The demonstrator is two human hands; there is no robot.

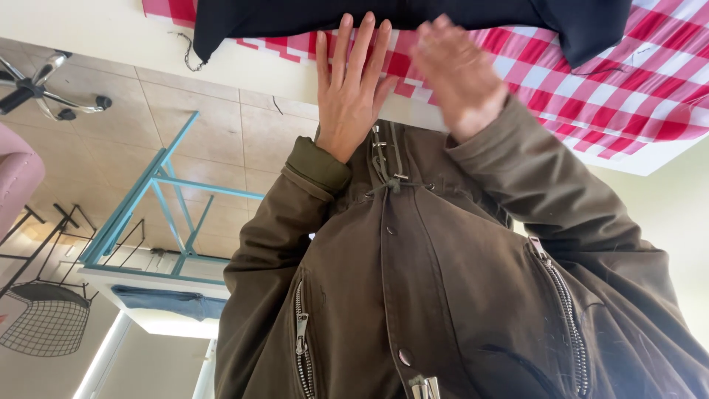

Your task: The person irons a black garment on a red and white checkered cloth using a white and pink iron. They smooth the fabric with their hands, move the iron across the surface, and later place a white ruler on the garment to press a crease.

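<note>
My left hand (353, 89) lies flat, fingers spread, on the edge of a white table (111, 33), its fingertips on a red-and-white checked cloth (635, 89). My right hand (456, 70) is blurred with motion just to the right, over the same cloth. Its fingertips reach the lower edge of a black garment (369, 15) spread across the cloth. The blur hides whether it grips the garment. Both sleeves belong to my olive-green jacket (443, 295), which fills the lower frame.
A thread hangs off the black garment's left corner (193, 55). On the tiled floor (207, 133) to the left stand a turquoise metal frame (159, 199), a black wire chair (44, 318), a pink seat (15, 177) and a swivel chair's star base (44, 89).
</note>
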